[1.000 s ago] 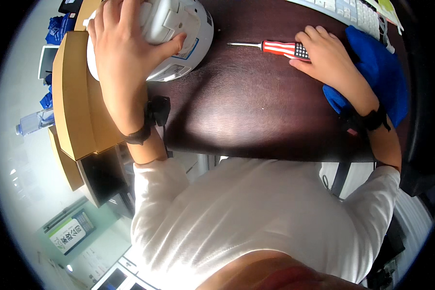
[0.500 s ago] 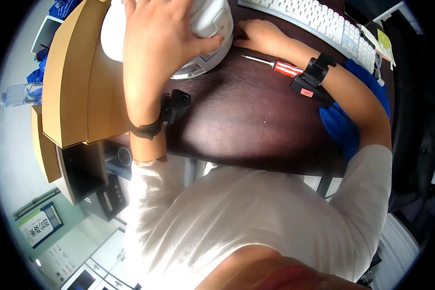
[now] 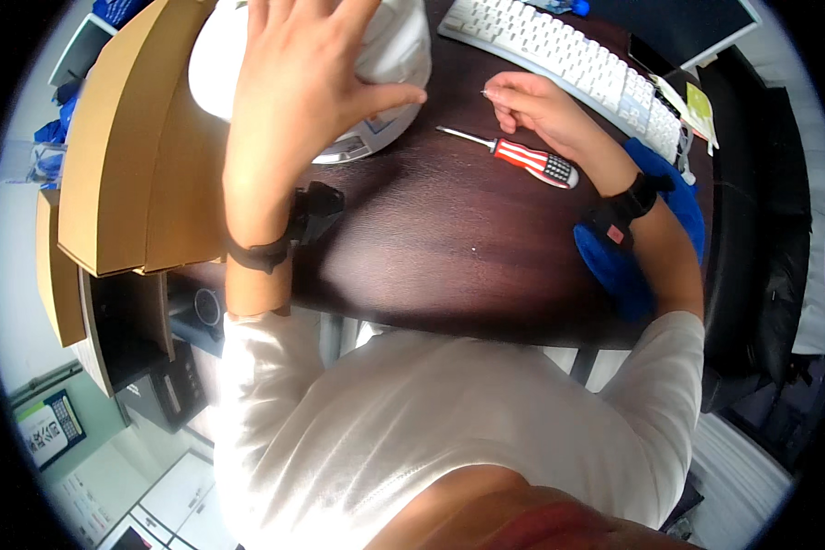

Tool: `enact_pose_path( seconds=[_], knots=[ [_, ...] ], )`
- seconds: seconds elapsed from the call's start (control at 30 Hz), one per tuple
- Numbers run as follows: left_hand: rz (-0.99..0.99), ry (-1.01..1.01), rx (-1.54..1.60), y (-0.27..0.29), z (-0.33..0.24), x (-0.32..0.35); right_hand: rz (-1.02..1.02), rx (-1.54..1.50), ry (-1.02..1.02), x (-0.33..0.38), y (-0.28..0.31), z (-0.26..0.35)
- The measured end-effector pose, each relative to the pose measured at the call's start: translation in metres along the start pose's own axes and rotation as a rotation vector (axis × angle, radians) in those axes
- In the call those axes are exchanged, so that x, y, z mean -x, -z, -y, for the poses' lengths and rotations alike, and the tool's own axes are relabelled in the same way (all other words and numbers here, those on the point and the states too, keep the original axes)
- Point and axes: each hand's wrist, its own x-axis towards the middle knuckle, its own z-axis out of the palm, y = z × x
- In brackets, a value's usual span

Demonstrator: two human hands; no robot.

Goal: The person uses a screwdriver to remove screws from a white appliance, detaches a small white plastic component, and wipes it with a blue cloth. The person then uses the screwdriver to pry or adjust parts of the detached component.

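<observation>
Right hand (image 3: 533,103) now lifted off red-striped screwdriver (image 3: 522,158), fingers pinched together on something tiny, left hand (image 3: 302,87) spread flat on white appliance (image 3: 390,55), dark counter (image 3: 449,247).

At the top of the frame the left hand (image 3: 293,101) lies on a round appliance (image 3: 390,55) on the desk (image 3: 431,238), with a screwdriver (image 3: 522,158) to its right, the right hand (image 3: 536,105) just above that, and a keyboard (image 3: 568,64) at upper right.
</observation>
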Motion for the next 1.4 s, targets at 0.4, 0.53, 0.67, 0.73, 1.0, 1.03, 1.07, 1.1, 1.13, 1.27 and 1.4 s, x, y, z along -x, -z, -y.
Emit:
enact_pose_path(
  seconds=[0.4, 0.53, 0.67, 0.73, 1.0, 1.03, 1.07, 1.1, 1.13, 1.27, 1.4],
  knots=[
    [-0.046, -0.131, 0.859, -0.085, -0.064, 0.028, 0.135, -0.465, 0.012, 0.051, 0.009, -0.013],
    [0.043, 0.247, 1.144, -0.116, -0.077, 0.037, 0.147, -0.483, 0.025, 0.054, 0.008, -0.020],
    [0.011, 0.187, 1.315, -0.132, -0.084, 0.042, 0.142, -0.439, 0.027, 0.052, 0.005, -0.025],
    [-0.004, 0.129, 1.302, -0.136, -0.084, 0.044, 0.151, -0.407, 0.044, 0.051, 0.006, -0.026],
    [0.024, 0.159, 1.336, -0.140, -0.084, 0.048, 0.223, -0.359, 0.036, 0.051, 0.006, -0.029],
    [0.037, 0.189, 1.359, -0.140, -0.085, 0.049, 0.203, -0.342, 0.032, 0.051, 0.005, -0.029],
    [0.025, 0.170, 1.343, -0.140, -0.086, 0.049, 0.183, -0.325, 0.032, 0.051, 0.004, -0.028],
    [0.016, 0.151, 1.328, -0.140, -0.085, 0.049, 0.178, -0.304, 0.033, 0.051, 0.003, -0.027],
    [0.003, 0.150, 1.311, -0.140, -0.085, 0.049, 0.173, -0.284, 0.035, 0.051, 0.002, -0.026],
    [0.124, 0.353, 1.549, -0.142, -0.075, 0.050, -0.054, 0.017, 0.132, 0.056, -0.007, -0.022],
    [0.175, 0.483, 1.676, -0.150, -0.059, 0.052, -0.387, 0.852, 0.360, 0.061, -0.015, -0.021]
  ],
)
